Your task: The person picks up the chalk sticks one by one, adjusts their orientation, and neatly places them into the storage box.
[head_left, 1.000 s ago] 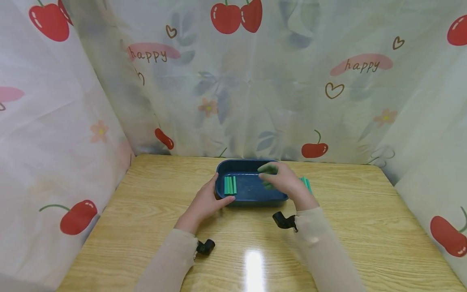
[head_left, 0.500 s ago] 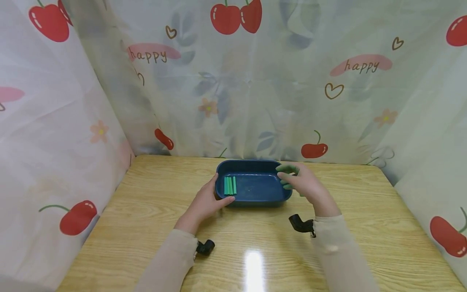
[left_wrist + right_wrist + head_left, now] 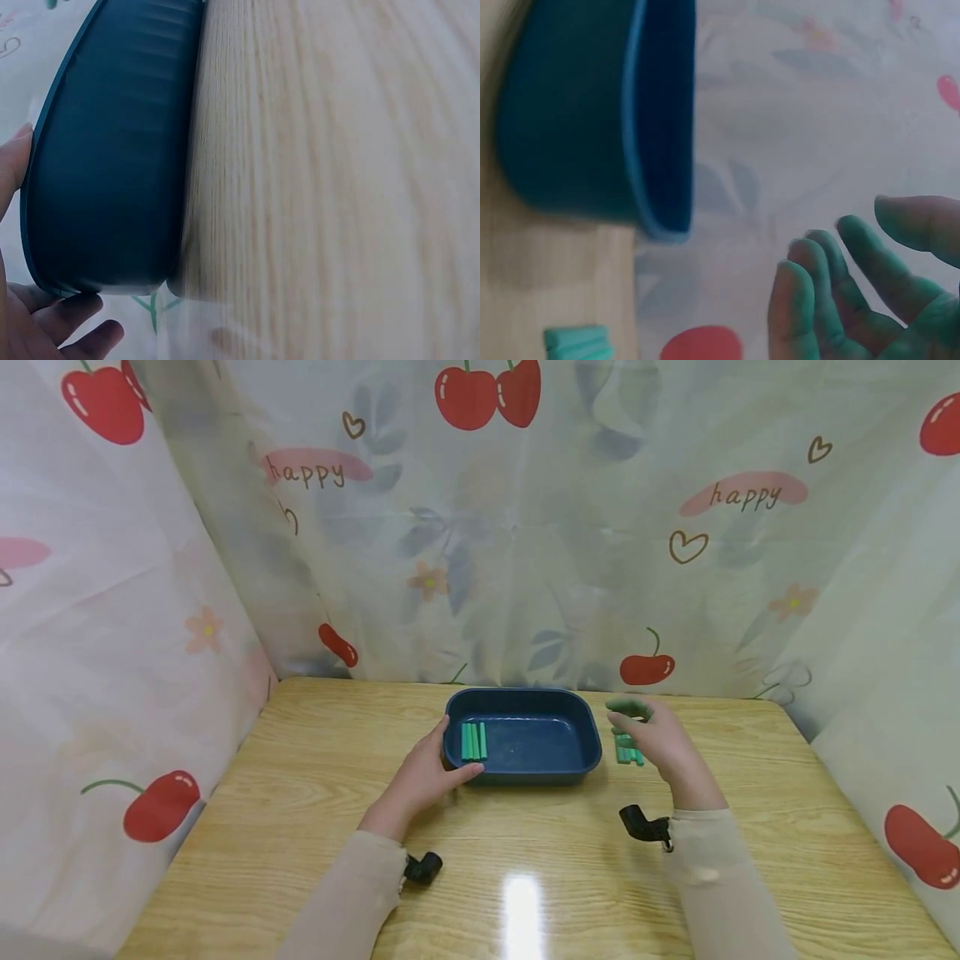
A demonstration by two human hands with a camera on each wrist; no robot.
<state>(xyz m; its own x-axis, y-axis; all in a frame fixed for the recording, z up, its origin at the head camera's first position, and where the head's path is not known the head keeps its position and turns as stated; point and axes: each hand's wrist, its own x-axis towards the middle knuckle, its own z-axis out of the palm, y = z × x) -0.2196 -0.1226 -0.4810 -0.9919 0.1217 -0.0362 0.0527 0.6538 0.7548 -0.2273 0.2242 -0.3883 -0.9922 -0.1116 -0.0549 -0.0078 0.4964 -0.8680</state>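
Note:
A dark blue rectangular box [image 3: 540, 764] with rounded corners sits near the back of the table. My left hand [image 3: 418, 781] grips its left end, thumb over the front rim and fingers round the side; the left wrist view shows the thumb and fingertips against the box wall [image 3: 112, 150]. Inside, at the left, several short green sticks [image 3: 467, 742] lie side by side. My right hand [image 3: 663, 743] hovers right of the box with fingers loosely bent and nothing between them. Partly hidden below it, more green sticks [image 3: 623, 755] lie on the table.
The wooden table [image 3: 525, 852] reaches back to a patterned cloth [image 3: 510, 568] with cherries, which also hangs at both sides. A black wrist camera [image 3: 643, 825] juts from the right sleeve, and another camera [image 3: 424, 868] from the left.
My right hand has moved right, from above the box to above the sticks on the table. My left hand, the box and the sticks inside it stay in place.

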